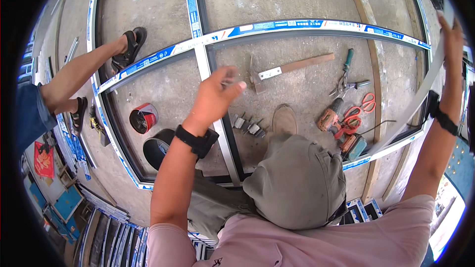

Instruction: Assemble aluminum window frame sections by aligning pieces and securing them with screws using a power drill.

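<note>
My left hand [216, 98] hovers over the crossing of a large metal frame [200, 58] wrapped in blue and white film. Its fingers are loosely bent with the thumb apart, and nothing shows in them. Raised at the far right, my right hand [452, 39] is closed around a long, thin, pale strip [411, 108]. That strip bows down toward the frame's near right corner. Inside the frame, on the floor, lie a hammer [297, 64] with a wooden handle, green-handled snips [346, 71], red-handled scissors [352, 117] and a cordless drill [330, 115].
A red tin [144, 117] and a black bucket [159, 149] stand inside the frame at the left. Another person's sandaled foot [129, 49] steps within it. My shoe [284, 119] is beside small metal parts [248, 125]. Stacked film-wrapped profiles [115, 242] lie at the lower left.
</note>
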`<action>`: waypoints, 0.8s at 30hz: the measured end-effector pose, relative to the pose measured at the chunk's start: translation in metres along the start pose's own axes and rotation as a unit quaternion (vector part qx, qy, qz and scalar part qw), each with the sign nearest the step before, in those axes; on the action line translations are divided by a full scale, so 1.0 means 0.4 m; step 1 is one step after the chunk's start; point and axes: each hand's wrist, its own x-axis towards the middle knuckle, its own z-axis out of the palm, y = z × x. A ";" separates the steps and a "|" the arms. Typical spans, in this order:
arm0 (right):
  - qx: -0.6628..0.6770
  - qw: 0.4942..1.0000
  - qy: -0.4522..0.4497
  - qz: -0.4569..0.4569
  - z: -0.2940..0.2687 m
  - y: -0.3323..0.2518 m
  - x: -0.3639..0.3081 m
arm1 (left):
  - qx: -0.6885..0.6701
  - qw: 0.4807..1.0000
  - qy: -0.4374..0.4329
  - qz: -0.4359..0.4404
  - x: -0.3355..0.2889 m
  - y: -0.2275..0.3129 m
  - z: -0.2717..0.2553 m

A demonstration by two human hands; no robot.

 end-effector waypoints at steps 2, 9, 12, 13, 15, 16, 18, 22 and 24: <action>0.050 0.996 -0.028 -0.074 0.001 -0.092 -0.141 | -0.080 0.996 0.028 -0.007 0.008 0.005 -0.027; 0.138 0.908 -0.278 -0.283 0.095 -0.213 -0.517 | -0.253 0.962 0.093 -0.039 0.015 0.014 -0.096; 0.161 0.860 -0.319 -0.364 0.123 -0.237 -0.610 | -0.504 0.855 0.122 0.014 -0.002 -0.023 -0.120; 0.148 0.842 -0.351 -0.381 0.127 -0.243 -0.633 | -0.535 0.833 0.144 -0.001 -0.006 -0.036 -0.125; 0.160 0.818 -0.401 -0.379 0.119 -0.277 -0.670 | -0.522 0.845 0.113 -0.039 -0.009 -0.104 -0.174; 0.194 0.807 -0.402 -0.387 0.135 -0.287 -0.687 | -0.510 0.842 0.154 -0.083 -0.020 -0.172 -0.226; 0.234 0.802 -0.370 -0.406 0.166 -0.278 -0.725 | -0.482 0.845 0.189 -0.129 -0.021 -0.219 -0.224; 0.264 0.799 -0.294 -0.453 0.161 -0.330 -0.718 | -0.496 0.839 0.197 -0.107 -0.015 -0.107 -0.248; 0.281 0.797 -0.259 -0.468 0.148 -0.382 -0.708 | -0.518 0.826 0.207 -0.083 -0.017 -0.119 -0.299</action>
